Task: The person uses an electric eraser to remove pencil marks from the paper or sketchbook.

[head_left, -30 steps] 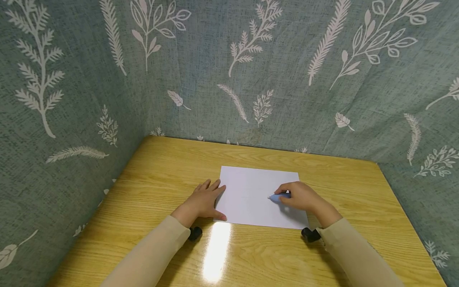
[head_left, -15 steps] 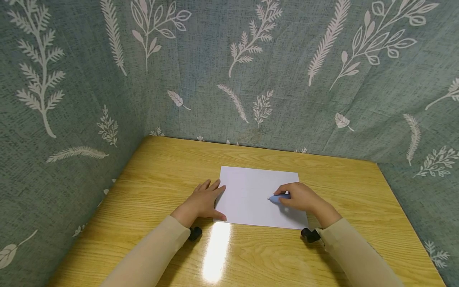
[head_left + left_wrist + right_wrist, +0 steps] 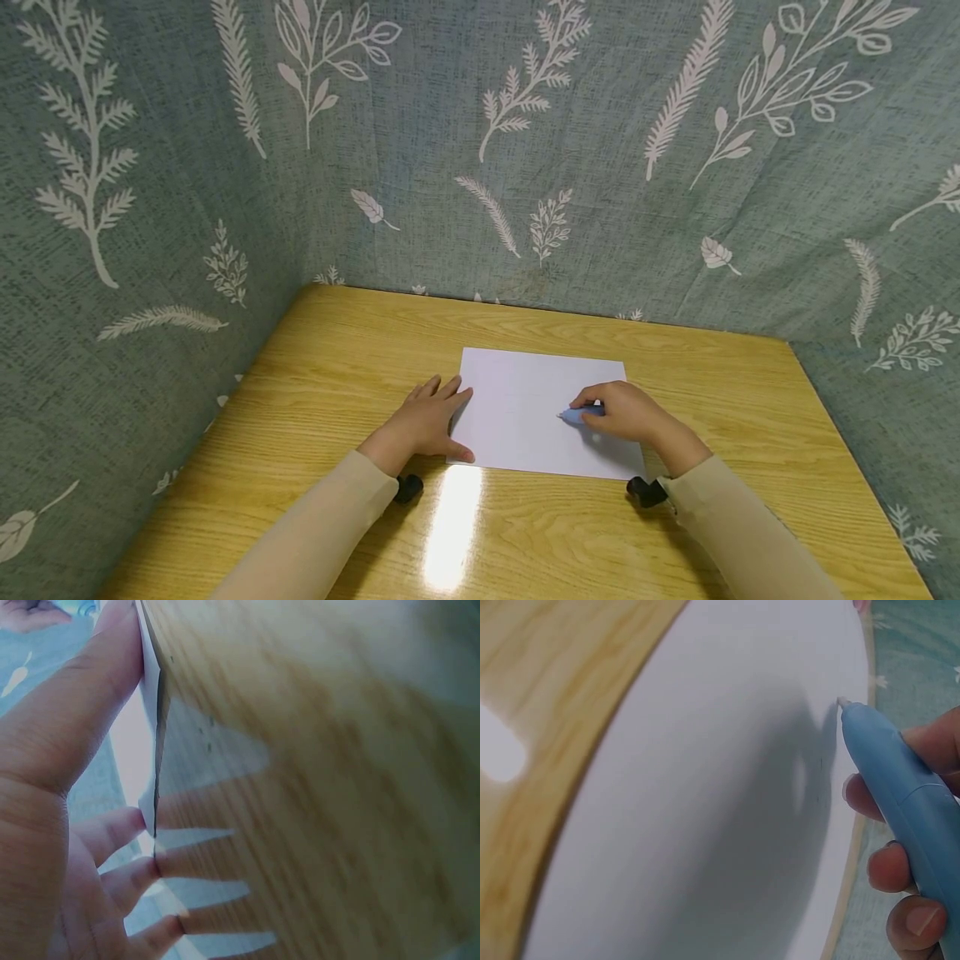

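Note:
A white sheet of paper (image 3: 513, 400) lies on the wooden table. My left hand (image 3: 427, 421) rests across its left edge, fingers spread, thumb and index fingertip over the paper. In the left wrist view the thumb (image 3: 75, 712) lies along the paper's edge. With thumb and fingers, my right hand (image 3: 633, 410) grips a thick blue pen-shaped tool (image 3: 896, 772) over the right half of the sheet. Its narrow pale tip (image 3: 843, 701) points left, right at the paper's surface. Faint thin dark marks (image 3: 820, 780) show on the paper near the tool.
The wooden table (image 3: 360, 350) extends around the sheet, with a bright light reflection in front of it. A green-grey leaf-patterned cloth (image 3: 427, 125) hangs behind and at both sides. Black wrist cameras (image 3: 408, 489) sit by both cuffs.
My right hand has shifted very slightly to the left along with the blue tool. The left hand and the paper have stayed in place.

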The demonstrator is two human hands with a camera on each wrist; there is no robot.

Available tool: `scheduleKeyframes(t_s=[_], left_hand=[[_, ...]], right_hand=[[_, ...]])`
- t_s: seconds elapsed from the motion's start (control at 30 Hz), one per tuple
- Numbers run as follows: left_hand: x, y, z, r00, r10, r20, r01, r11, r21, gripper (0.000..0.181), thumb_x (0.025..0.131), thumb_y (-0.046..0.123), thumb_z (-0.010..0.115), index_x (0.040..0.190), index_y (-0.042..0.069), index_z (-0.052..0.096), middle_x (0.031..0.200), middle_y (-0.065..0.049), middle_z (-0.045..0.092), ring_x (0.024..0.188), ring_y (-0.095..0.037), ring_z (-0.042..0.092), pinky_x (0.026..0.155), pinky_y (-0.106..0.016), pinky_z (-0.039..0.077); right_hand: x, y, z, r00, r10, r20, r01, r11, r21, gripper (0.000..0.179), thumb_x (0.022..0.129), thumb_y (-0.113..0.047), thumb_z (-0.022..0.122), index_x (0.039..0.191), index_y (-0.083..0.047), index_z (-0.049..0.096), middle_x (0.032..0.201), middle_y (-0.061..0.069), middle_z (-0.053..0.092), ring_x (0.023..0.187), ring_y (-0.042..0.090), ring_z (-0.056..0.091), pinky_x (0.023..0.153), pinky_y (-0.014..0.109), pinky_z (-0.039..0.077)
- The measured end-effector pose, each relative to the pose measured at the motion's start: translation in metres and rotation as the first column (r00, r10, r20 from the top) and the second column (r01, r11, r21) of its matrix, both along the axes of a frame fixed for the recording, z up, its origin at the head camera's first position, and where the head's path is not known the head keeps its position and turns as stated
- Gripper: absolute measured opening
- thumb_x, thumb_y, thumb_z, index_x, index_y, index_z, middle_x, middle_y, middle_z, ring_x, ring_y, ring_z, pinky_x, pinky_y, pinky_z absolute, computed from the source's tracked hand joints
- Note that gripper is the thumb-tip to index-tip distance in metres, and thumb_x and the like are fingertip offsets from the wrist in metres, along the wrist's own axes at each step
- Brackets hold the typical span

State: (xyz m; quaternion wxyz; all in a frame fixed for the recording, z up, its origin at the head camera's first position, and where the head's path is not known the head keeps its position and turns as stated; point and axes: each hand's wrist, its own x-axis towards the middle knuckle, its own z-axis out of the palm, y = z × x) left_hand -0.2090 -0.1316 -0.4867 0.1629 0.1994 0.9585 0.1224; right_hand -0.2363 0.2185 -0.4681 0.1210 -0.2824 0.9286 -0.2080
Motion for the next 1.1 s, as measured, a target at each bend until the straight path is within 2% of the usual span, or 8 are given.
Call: scheduleKeyframes(t_s=[1.1], left_hand=[[0.0004, 0.0007, 0.0017, 1.0, -0.007, -0.008, 0.007, 1.0, 0.009, 0.108, 0.072, 0.064, 0.079, 0.158, 0.017, 0.035, 0.165, -0.011, 0.02, 0.15, -0.044, 0.013, 0.119, -0.06, 0.015]], right_hand=[[0.0018, -0.0095, 0.004, 1.0, 0.001, -0.007, -0.001, 1.0, 0.006, 0.019, 0.094, -0.014, 0.067, 0.111, -0.015, 0.076, 0.109, 0.002, 0.073, 0.091, 0.014, 0.065, 0.075, 0.035, 0.051]])
